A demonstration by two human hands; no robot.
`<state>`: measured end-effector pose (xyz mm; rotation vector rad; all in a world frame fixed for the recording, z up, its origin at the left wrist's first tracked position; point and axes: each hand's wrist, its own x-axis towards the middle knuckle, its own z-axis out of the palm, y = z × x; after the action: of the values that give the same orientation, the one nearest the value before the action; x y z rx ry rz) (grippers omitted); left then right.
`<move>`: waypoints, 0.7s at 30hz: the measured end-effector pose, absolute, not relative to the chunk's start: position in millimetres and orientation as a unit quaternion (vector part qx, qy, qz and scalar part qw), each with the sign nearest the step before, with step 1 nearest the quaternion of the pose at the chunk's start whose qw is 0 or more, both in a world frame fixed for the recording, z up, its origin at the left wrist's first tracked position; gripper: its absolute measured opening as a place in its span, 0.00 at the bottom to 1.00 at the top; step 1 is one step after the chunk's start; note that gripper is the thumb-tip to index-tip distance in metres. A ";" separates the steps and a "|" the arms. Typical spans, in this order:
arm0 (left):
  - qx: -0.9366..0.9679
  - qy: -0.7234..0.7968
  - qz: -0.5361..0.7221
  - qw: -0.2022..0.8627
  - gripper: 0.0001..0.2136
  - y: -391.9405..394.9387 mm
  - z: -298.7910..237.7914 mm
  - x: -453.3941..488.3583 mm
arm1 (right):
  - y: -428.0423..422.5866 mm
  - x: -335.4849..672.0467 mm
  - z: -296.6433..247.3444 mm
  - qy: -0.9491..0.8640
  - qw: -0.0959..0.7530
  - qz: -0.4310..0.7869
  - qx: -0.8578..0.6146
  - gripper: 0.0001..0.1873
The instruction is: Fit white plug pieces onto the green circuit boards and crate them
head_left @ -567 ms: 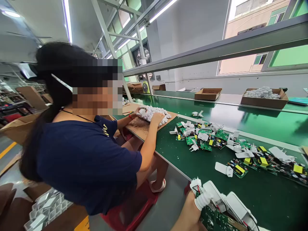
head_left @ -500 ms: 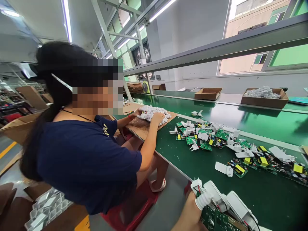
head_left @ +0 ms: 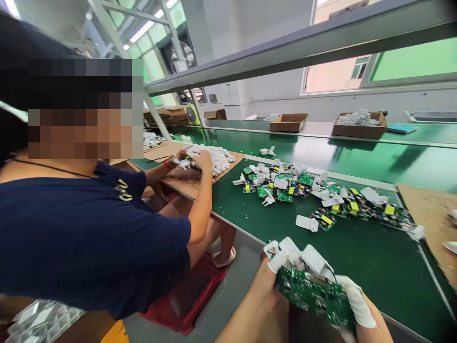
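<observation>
At the bottom of the frame, right of centre, the person's left hand [head_left: 270, 280] grips a row of green boards [head_left: 314, 295] at one end. The right hand [head_left: 362, 307], out of sight half a second ago, now shows closed round the other end. White ribbed covers [head_left: 355, 300] sleeve some fingers. The boards are stiff and flat, speckled with solder; smooth, round-cornered white cases [head_left: 316, 261] stand along their top edge, with thin red and black wires.

The whole view has swung, sliding everything leftward, and a scuffed brown sheet [head_left: 421, 205] has come in at right. Past the hands runs the glossy green bench [head_left: 364, 257], where loose boards [head_left: 284, 196] lie heaped mid-frame with blocky yellow parts and pronged white plugs.

At left, a co-worker [head_left: 82, 238] in a navy cloth shirt now holds a white pronged piece [head_left: 183, 164] beside a lumpy white pile [head_left: 221, 159]. Farther off, upper right, a cardboard box [head_left: 357, 131] brims with crinkled white bits [head_left: 359, 118].
</observation>
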<state>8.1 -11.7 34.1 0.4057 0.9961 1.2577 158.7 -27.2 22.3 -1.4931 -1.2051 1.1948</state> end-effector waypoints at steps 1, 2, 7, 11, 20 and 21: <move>0.178 0.432 0.546 0.695 0.23 -11.3 37.2 3.8 | -25.4 156.5 26.6 -0.448 0.433 0.512 -0.592 0.25; 0.190 0.419 0.528 0.714 0.24 -10.6 39.9 -1.4 | -22.0 154.5 31.4 -0.412 0.440 0.549 -0.579 0.27; 0.276 0.416 0.473 0.726 0.25 -5.3 48.0 -22.8 | 0.2 157.3 49.8 -0.422 0.423 0.629 -0.498 0.29; 0.327 0.453 0.499 0.663 0.21 -3.4 48.7 -23.0 | 7.3 166.1 55.3 -0.556 0.357 0.510 -0.550 0.20; 0.446 0.573 0.568 0.388 0.13 -13.2 67.5 -5.6 | 4.6 157.0 47.9 -0.587 0.375 0.257 -0.669 0.22; 0.449 0.572 0.571 0.381 0.13 -13.3 68.1 -4.4 | 4.0 156.4 47.3 -0.587 0.382 0.249 -0.669 0.22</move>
<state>-4.4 -13.3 68.1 1.1458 1.4599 1.4571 156.4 4.0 47.3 -1.7065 -1.4977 0.6343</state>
